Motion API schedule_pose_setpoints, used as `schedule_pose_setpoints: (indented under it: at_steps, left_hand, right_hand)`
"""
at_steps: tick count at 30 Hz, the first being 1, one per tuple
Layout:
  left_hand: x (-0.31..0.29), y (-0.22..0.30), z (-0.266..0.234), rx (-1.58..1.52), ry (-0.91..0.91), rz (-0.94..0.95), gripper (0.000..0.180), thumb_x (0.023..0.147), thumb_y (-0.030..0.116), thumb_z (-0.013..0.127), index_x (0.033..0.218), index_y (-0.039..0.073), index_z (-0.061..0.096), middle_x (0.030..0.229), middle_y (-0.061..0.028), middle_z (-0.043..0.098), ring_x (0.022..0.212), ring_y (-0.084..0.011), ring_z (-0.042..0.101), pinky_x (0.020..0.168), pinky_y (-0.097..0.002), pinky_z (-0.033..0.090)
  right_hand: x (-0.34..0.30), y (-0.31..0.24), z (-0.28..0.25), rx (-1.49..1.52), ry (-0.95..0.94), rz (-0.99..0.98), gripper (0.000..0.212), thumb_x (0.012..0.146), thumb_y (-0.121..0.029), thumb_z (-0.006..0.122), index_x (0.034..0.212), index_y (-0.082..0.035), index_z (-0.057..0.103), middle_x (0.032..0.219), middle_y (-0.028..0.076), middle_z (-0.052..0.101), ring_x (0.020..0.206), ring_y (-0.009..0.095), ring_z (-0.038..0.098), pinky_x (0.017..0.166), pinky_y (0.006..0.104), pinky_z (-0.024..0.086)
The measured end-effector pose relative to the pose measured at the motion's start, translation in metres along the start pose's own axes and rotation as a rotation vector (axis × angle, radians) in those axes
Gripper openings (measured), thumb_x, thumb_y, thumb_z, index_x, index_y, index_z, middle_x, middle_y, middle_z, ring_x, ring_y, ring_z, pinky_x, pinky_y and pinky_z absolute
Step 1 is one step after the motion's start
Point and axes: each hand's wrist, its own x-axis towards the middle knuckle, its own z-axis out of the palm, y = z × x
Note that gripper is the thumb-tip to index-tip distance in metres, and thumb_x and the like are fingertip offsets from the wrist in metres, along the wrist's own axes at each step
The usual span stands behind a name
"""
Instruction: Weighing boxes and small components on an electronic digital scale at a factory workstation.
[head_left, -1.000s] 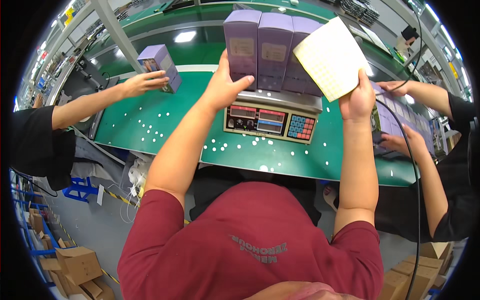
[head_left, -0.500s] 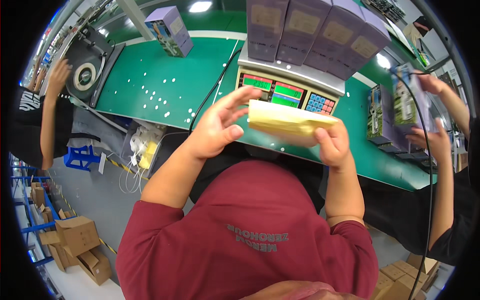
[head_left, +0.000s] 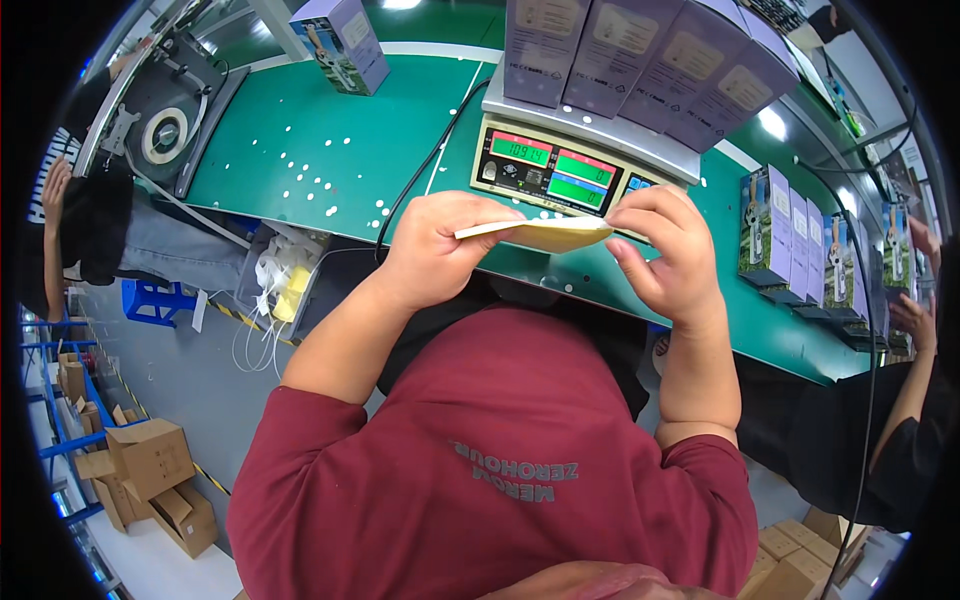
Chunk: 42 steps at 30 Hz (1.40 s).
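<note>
A thin yellow paper sheet or pad [head_left: 560, 236], pale along its upper edge, is held level in front of my chest. My left hand [head_left: 440, 245] grips its left end between thumb and fingers. At its right end is my right hand [head_left: 672, 250], thumb and fingers apart, the fingertips close to the paper's edge; whether they touch it I cannot make out. Just beyond stands a counting scale [head_left: 545, 165] with lit green displays, its keypad partly hidden by my right hand. Several purple boxes [head_left: 610, 60] stand upright on the scale's platform.
Small white dots [head_left: 330, 190] lie scattered over the green table [head_left: 270, 150]. A single purple box [head_left: 340, 45] stands at the far left; several [head_left: 790, 240] are lined up at right beside a co-worker's hand [head_left: 915, 320]. A black cable [head_left: 430, 160] crosses the table. At left is a bin [head_left: 290, 275].
The yellow paper has turned to a flatter, edge-on view. My left hand has closed on its left end, while my right hand's grip has loosened. The scale's display reading differs.
</note>
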Motion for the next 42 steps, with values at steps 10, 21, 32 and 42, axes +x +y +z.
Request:
schedule_pose_setpoints:
  at_steps: [10,21,32,42]
  left_hand:
    - [0.012,-0.001,0.008,0.110,-0.024,0.169,0.020,0.084,-0.005,0.073,0.101,0.003,0.078,0.094,-0.0120,0.079,0.085,-0.0308,0.077,0.078,-0.0377,0.060]
    - [0.005,0.009,0.002,0.055,0.020,0.103,0.012,0.089,-0.002,0.074,0.100,0.002,0.077,0.091,-0.0144,0.077,0.083,-0.0294,0.075,0.074,-0.0364,0.058]
    - [0.004,0.011,-0.005,0.022,0.064,0.044,0.015,0.088,-0.003,0.074,0.101,0.003,0.078,0.094,-0.0132,0.078,0.084,-0.0296,0.076,0.076,-0.0363,0.060]
    - [0.020,0.009,-0.011,0.075,0.077,0.220,0.011,0.087,-0.002,0.076,0.097,0.002,0.077,0.094,-0.0131,0.079,0.085,-0.0293,0.076,0.078,-0.0370,0.059]
  right_hand:
    - [0.011,0.007,-0.013,-0.106,-0.123,-0.103,0.021,0.072,0.003,0.080,0.090,-0.006,0.072,0.089,0.006,0.069,0.082,0.026,0.065,0.074,0.0381,0.050]
    - [0.100,0.058,-0.142,-0.559,0.401,-0.111,0.007,0.088,-0.004,0.074,0.093,0.001,0.074,0.090,0.012,0.072,0.081,0.027,0.069,0.077,0.0352,0.055]
    - [0.126,0.100,-0.188,-0.579,-0.070,0.210,0.016,0.096,-0.012,0.070,0.097,0.003,0.073,0.095,0.011,0.072,0.089,0.023,0.069,0.081,0.0319,0.053]
    - [0.051,-0.001,-0.094,-0.207,-0.133,-0.059,0.016,0.082,0.000,0.078,0.098,-0.001,0.074,0.095,0.012,0.069,0.089,0.026,0.067,0.079,0.0366,0.052]
